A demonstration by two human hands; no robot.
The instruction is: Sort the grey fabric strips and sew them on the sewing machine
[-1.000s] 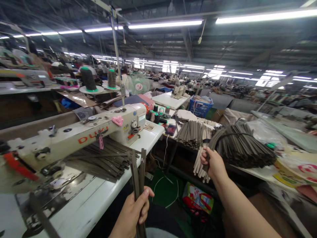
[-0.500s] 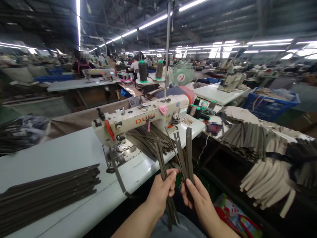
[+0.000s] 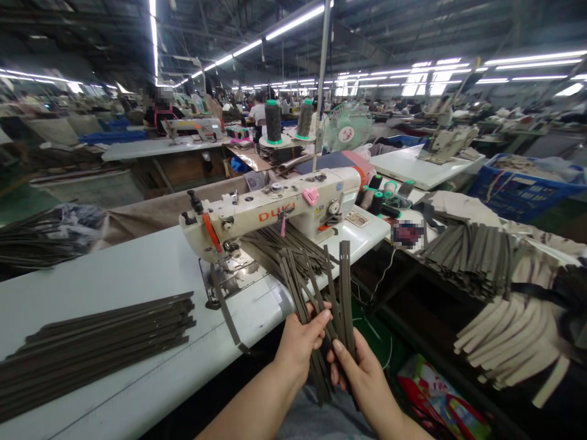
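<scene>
My left hand (image 3: pixel 300 345) is closed round a few long dark grey strips (image 3: pixel 298 287) that stand upright in front of me. Beside it, my right hand (image 3: pixel 360 373) pinches two more grey strips (image 3: pixel 345 287), thumb on top. Both hands are close together below the front edge of the white sewing table (image 3: pixel 137 275). A cream sewing machine (image 3: pixel 275 211) stands just beyond them, with a heap of the same strips (image 3: pixel 275 247) lying under its arm.
A long stack of strips (image 3: pixel 96 342) lies on the table at left. Bundles of grey and beige strips (image 3: pixel 481 256) cover the bench at right. Thread cones (image 3: pixel 273 122), a small fan (image 3: pixel 347 126), a blue crate (image 3: pixel 523 186) and other workers' stations lie behind.
My right hand left the bundle on the right bench and came in beside my left hand with strips in it. In the last half second the hands drew slightly closer; the view turned left.
</scene>
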